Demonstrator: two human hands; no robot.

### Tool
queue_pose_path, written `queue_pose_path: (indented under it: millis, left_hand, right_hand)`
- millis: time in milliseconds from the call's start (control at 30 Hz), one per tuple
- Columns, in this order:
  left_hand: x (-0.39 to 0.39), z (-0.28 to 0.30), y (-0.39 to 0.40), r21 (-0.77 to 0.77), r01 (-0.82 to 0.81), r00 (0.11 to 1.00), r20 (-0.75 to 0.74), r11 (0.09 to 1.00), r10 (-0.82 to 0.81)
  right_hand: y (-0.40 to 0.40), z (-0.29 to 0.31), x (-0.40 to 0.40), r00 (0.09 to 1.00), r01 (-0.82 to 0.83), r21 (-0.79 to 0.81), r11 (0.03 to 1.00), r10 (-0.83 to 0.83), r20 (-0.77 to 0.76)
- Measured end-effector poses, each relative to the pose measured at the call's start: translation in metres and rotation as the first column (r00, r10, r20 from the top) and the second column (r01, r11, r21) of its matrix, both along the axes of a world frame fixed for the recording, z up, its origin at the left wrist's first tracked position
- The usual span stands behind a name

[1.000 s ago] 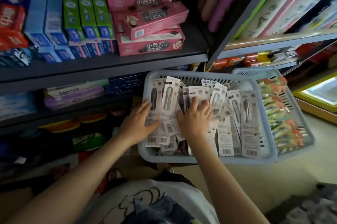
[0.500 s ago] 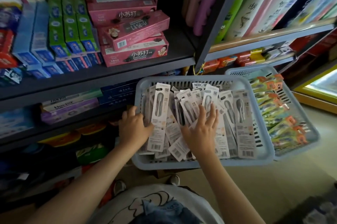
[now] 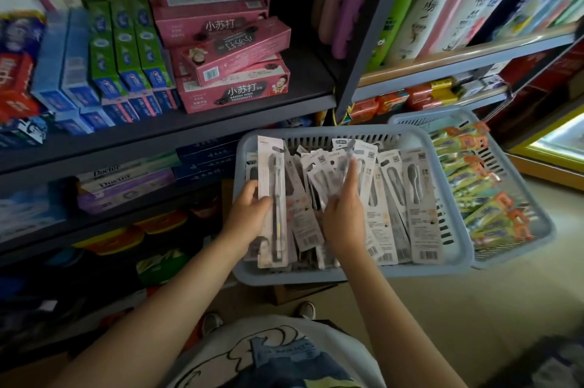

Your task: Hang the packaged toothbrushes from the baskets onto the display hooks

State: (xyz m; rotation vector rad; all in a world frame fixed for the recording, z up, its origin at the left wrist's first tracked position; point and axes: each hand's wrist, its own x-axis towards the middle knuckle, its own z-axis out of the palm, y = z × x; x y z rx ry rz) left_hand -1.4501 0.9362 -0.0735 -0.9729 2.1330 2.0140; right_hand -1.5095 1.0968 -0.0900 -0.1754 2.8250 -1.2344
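Both hands are in the near basket (image 3: 347, 275) of grey-carded packaged toothbrushes (image 3: 417, 198). Since half a second ago we note the left hand (image 3: 249, 214) has closed round a small upright bundle of packs (image 3: 272, 198) at the basket's left side; its thumb lies across the front card, and the bundle now stands taller and squarer than it did then. The right hand (image 3: 343, 214) has gone from lying spread on the pile to lifting a fan of several packs (image 3: 328, 169), its fingers curled under them, the tips blurred by motion.

We read this as sorting giving way to gathering: packs are being pulled into one stack with hang-holes aligned, ready to be carried off. No pack has left the basket. The second basket (image 3: 537, 229), behind and to the right, holds green and orange packs (image 3: 480, 198), untouched. We see no display hooks here, only shelves (image 3: 189, 122) of toothpaste boxes (image 3: 234, 97), so hanging is not yet begun.
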Motion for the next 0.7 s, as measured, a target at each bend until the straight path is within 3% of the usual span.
queue_pose_path:
  millis: [167, 233, 367, 467, 567, 633, 700]
  left_hand:
    - [-0.005, 0.000, 0.007, 0.399, -0.008, 1.000, -0.015, 0.917, 0.015]
    - [-0.007, -0.001, 0.009, 0.514, 0.057, 0.998, -0.045, 0.856, -0.039]
    - [-0.004, 0.005, 0.015, 0.561, 0.216, 0.976, -0.123, 0.799, -0.177]
    - [-0.004, 0.006, 0.017, 0.534, 0.146, 0.989, -0.097, 0.833, -0.112]
    - [-0.004, 0.002, 0.007, 0.467, 0.030, 0.999, -0.025, 0.884, -0.021]
    - [-0.003, -0.003, -0.004, 0.391, -0.024, 0.999, -0.017, 0.920, 0.033]
    - [-0.003, -0.006, -0.012, 0.361, -0.053, 0.997, -0.040, 0.931, 0.072]
  right_hand:
    - [0.011, 0.019, -0.007, 0.982, 0.143, -0.237, 0.961, -0.108, 0.153]
    - [0.007, 0.026, -0.006, 0.967, 0.132, -0.328, 0.935, -0.049, 0.248]
    - [-0.010, 0.035, 0.006, 0.951, -0.081, -0.337, 0.938, 0.174, 0.257]
    - [-0.015, 0.038, 0.009, 0.949, -0.142, -0.345, 0.928, 0.227, 0.218]
    - [-0.004, 0.033, 0.002, 0.972, -0.153, -0.210, 0.966, 0.185, 0.145]
    - [0.008, 0.025, -0.004, 0.978, -0.189, 0.042, 0.981, 0.184, 0.101]
    - [0.015, 0.013, -0.007, 0.955, -0.293, 0.320, 0.901, 0.259, 0.146]
